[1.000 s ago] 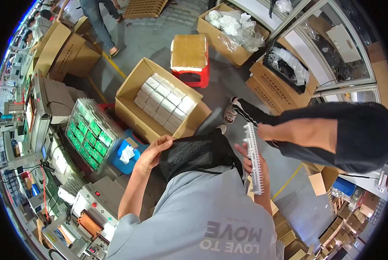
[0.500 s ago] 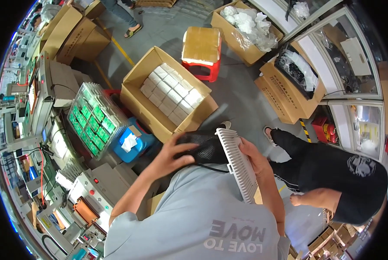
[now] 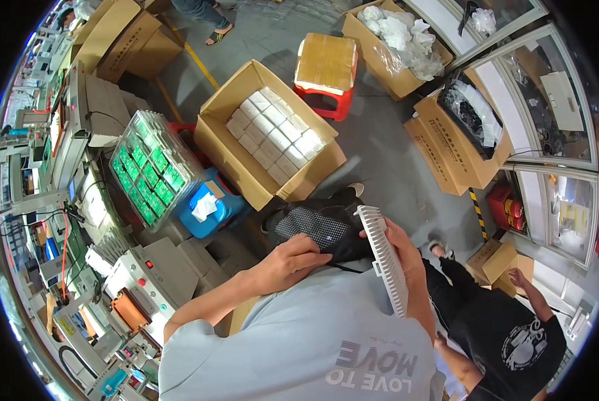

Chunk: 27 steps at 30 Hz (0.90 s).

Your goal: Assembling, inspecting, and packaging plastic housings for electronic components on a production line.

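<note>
My right hand (image 3: pixel 407 257) is closed round a long white slotted plastic rack (image 3: pixel 388 264), with comb-like teeth along it, held close in front of my body. My left hand (image 3: pixel 291 264) is at my waist, its fingers drawn together at the edge of the black mesh cloth (image 3: pixel 313 226) over my lap. Whatever those fingers may pinch is hidden. A thin black cord (image 3: pixel 345 269) runs along the waist between my two hands.
Ahead stands an open carton (image 3: pixel 229 100) of small white boxes. Left of it are a clear tray stack (image 3: pixel 149 174) with green circuit boards and a blue stool (image 3: pixel 212 212). A red stool (image 3: pixel 333 100) stands beyond. A person in black (image 3: pixel 500 341) is close on my right.
My left hand has gone from spread fingers over the black mesh to fingers drawn together at my waist. The rack stays in my right hand. The person in black has shifted and turned.
</note>
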Tool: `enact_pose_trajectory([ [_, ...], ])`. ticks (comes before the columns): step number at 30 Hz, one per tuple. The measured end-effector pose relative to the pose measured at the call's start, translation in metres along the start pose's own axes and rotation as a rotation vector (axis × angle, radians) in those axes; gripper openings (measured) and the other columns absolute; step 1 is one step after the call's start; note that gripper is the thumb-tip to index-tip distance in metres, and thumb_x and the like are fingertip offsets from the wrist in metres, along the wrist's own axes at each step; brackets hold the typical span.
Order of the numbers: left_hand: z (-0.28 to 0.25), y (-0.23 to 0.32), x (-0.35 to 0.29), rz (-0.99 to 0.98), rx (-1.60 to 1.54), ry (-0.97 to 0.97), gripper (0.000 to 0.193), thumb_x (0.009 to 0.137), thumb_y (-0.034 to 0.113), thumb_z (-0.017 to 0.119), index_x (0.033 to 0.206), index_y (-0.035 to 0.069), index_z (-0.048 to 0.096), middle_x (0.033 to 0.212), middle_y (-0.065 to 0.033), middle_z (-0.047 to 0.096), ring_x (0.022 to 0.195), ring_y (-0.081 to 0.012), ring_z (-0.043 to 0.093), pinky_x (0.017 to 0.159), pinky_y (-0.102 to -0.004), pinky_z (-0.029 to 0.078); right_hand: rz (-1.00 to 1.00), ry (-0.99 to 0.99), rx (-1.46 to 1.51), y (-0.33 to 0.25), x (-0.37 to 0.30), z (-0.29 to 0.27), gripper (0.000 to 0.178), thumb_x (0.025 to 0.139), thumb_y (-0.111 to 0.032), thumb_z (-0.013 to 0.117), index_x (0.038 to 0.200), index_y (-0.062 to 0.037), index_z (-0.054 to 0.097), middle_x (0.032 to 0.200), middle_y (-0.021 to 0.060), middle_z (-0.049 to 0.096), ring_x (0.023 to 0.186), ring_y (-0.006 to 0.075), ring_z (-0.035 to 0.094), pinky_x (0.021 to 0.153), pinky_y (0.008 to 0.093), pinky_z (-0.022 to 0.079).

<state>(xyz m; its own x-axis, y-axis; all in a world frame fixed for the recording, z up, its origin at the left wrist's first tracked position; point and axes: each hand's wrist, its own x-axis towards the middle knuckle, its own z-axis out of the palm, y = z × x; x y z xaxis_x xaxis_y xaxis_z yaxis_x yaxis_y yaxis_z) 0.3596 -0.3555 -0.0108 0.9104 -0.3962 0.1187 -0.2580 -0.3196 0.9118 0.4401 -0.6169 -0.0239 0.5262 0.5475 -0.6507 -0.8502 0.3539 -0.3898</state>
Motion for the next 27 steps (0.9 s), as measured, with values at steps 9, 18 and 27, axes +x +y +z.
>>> enact_pose_trajectory([
  [9,-0.013,0.007,-0.002,0.043,-0.079,-0.146,0.026,0.078,0.003,0.067,0.103,0.002,0.064,0.088,-0.0079,0.051,0.082,-0.0234,0.053,0.07,-0.0339,0.046,-0.005,-0.039,0.032,0.0,-0.006,0.008,0.064,0.076,-0.032,0.075,0.124,0.0021,0.047,0.094,0.0087,0.066,0.072,0.0089,0.066,0.063,0.02,0.056],
  [18,-0.02,0.017,0.0,-0.103,-0.109,-0.106,0.017,0.081,0.004,0.066,0.098,0.003,0.065,0.088,-0.009,0.053,0.08,-0.0247,0.057,0.069,-0.0335,0.049,-0.022,-0.077,-0.022,0.003,0.0,0.007,0.071,0.076,-0.038,0.074,0.126,0.0031,0.046,0.098,0.0104,0.065,0.073,0.0076,0.066,0.062,0.0185,0.055],
  [27,-0.064,-0.035,0.0,-0.488,-0.035,0.511,0.008,0.089,0.009,0.063,0.09,0.002,0.064,0.079,-0.0016,0.059,0.071,-0.0085,0.052,0.062,-0.0234,0.04,-0.075,-0.032,-0.023,-0.001,0.013,-0.006,0.057,0.081,-0.041,0.069,0.12,-0.0028,0.054,0.089,0.0033,0.065,0.06,0.0043,0.057,0.051,0.017,0.047],
])
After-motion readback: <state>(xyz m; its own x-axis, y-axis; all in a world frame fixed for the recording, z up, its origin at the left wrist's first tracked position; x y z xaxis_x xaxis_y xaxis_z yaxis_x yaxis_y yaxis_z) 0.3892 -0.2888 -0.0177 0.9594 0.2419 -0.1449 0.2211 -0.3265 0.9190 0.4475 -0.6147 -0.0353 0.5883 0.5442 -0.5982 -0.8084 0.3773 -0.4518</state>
